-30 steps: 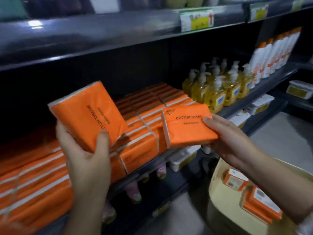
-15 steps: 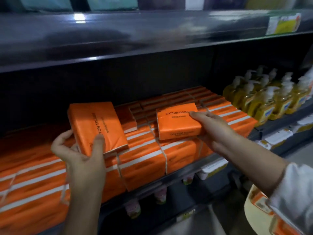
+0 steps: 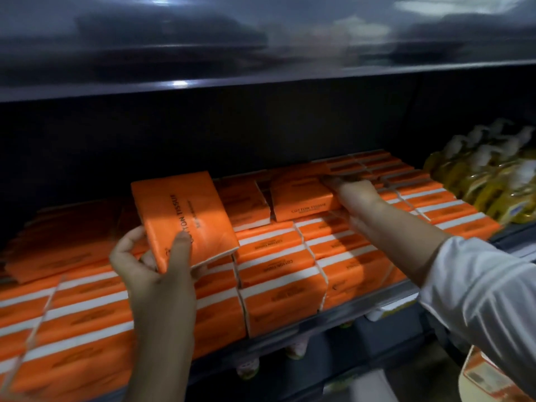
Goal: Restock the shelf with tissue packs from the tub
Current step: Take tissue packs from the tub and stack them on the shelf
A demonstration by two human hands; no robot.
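Orange film is covering the first tissue pack, which the left hand is gripping by its lower corner, thumb pressing on the printed face and fingers curling behind. This pack is hanging tilted in the air, just in front of the stacked bundles, with its lettering running up the face.

Further right, the right hand is reaching into the shelf and holding the second tissue pack by its right end. The fingers are lying over the pack's top, though blur is hiding their exact curl. That pack is lying flat on top of the bundles, its long lettered side facing outward, and just beside a loose pack on its left. A white sleeve is covering the right forearm.

Around both hands, the orange bundles with white bands are filling the shelf from its left end to the yellow soap bottles, which are standing blurred at the right. A dark glossy upper shelf is spanning the top of the view. At the lower right corner, the cream tub is showing partly behind the sleeve, with orange packs inside it.
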